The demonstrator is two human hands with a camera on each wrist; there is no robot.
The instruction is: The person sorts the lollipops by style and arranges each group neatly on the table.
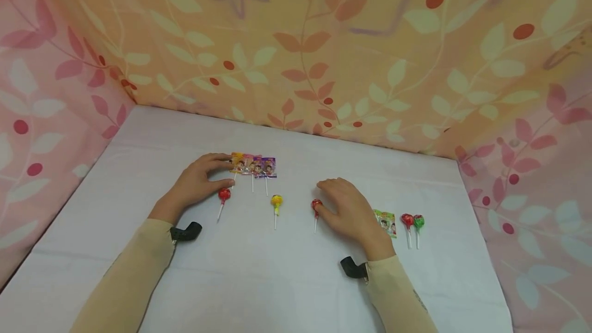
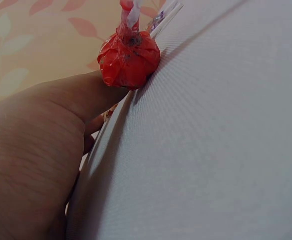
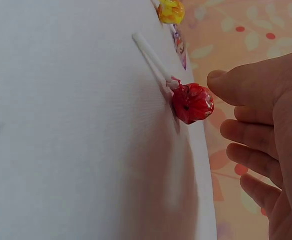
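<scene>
Left hand (image 1: 198, 183) low on the white table (image 1: 287, 281), fingers loose and a bit bent, holding nothing. Thumb right up against the left red lollipop (image 1: 224, 195), seen touching its shiny wrapper (image 2: 129, 60) in the left wrist view. Fingertips up at the row of flat packet lollipops (image 1: 254, 166), at the yellow end.

Right hand (image 1: 348, 210) also low and loose, fingers softly curled, gripping nothing. Thumb very near the middle red lollipop (image 1: 316, 204), with a tiny gap to the candy head (image 3: 192, 103) in the right wrist view. White stick (image 3: 150, 55) pointing away from the hand.

Between the two hands, a yellow lollipop (image 1: 276, 200), on its own. Past the right hand, a green packet (image 1: 386, 222), then a red lollipop (image 1: 407, 220) and a green lollipop (image 1: 418, 221) side by side.

To do it well: pinch each round head gently with thumb and first finger, not too hard, since round candy likely rolls. Keep the sticks from bumping the packets. Move slowly so nothing else slides
</scene>
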